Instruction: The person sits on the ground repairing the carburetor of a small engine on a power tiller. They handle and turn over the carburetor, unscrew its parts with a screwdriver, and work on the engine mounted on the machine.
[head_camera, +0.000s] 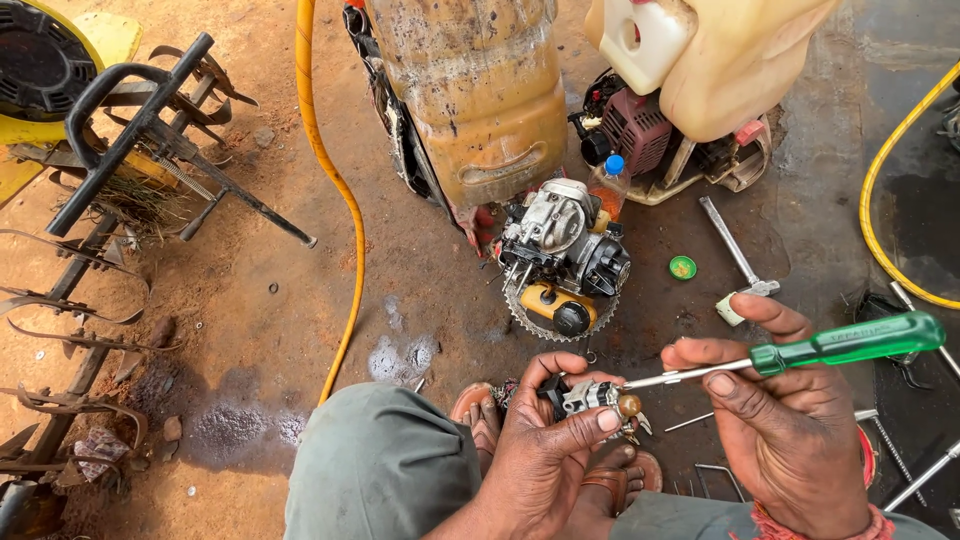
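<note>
Left hand (545, 440) grips a small metal carburetor (590, 398); right hand (775, 415), closed around a green-handled screwdriver (800, 352), sets its tip on the carburetor, below the small engine (562, 255).

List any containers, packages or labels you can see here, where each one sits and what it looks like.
Large tank: top centre, grimy amber plastic, upright.
Second tank: top right, cream plastic, over a maroon engine.
Small bottle: between the tanks, orange liquid, blue cap.
Round lid: on the floor right of the engine, green.
Screwdriver in right hand: green handle, raised lettering.
</note>
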